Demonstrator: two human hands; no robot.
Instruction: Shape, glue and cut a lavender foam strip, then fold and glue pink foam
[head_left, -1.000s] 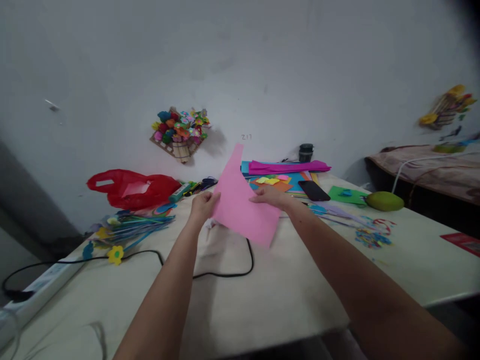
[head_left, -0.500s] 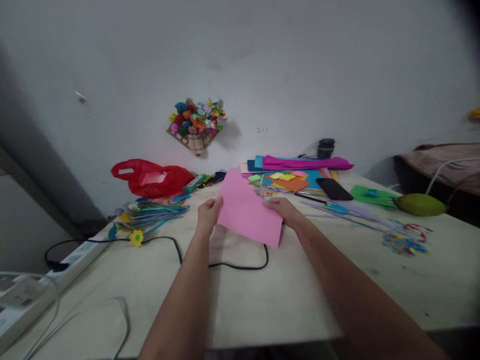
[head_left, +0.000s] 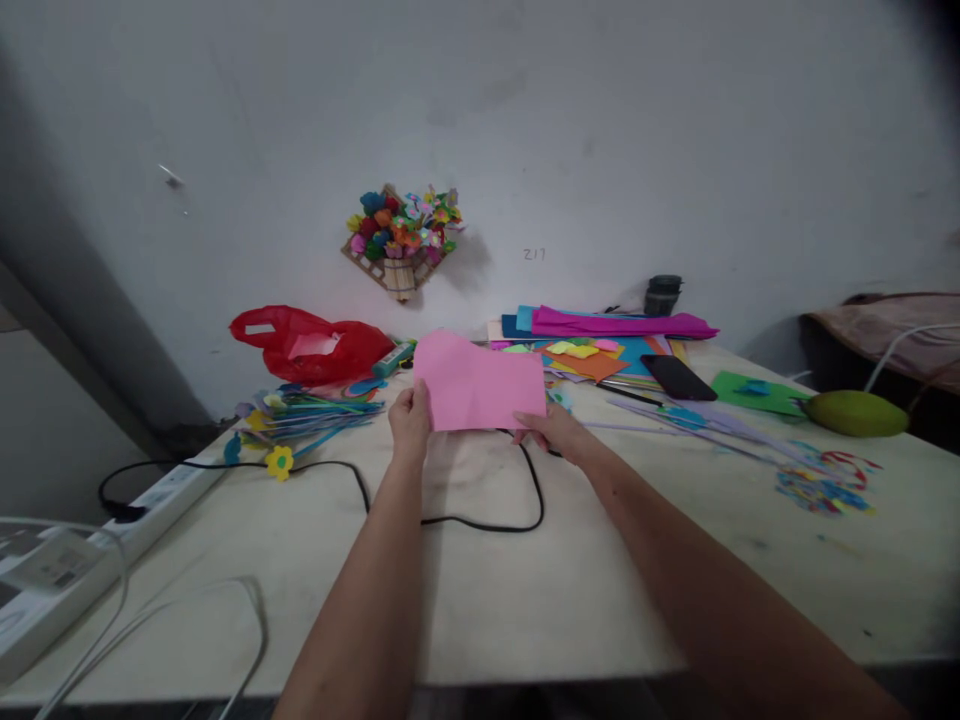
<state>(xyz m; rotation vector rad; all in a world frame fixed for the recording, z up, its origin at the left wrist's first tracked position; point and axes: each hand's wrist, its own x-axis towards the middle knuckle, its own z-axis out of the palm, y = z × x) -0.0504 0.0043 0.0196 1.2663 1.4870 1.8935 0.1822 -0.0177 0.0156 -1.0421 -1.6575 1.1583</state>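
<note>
The left grip (head_left: 409, 425) is closing on the pink sheet (head_left: 480, 390) at its lower left side, with the thumb lying against the near face. The right grip (head_left: 559, 430) is pinching the same sheet at its lower right corner, its fingers partly tucked behind the edge. The sheet is spanning the gap between the two grips, tilting up above the counter (head_left: 600, 590), and its lower edge is running nearly straight from one grip to the other. Its top is bowing into a rounded hump above the left grip and sitting lower toward the right one.

Judging by that bend, the sheet is probably behaving as something very light and floppy, thin paper or foam, holding a gentle curve but likely creasing or tearing under a hard squeeze. The side edges and lower corners are looking like the best places for a light pinch; a hold at both sides is keeping it spread, while one corner alone would probably let it sag.

A black cord (head_left: 480, 526) is looping on the counter nearer than both grips, and flower stems (head_left: 319, 415) are lying left of the left grip.
</note>
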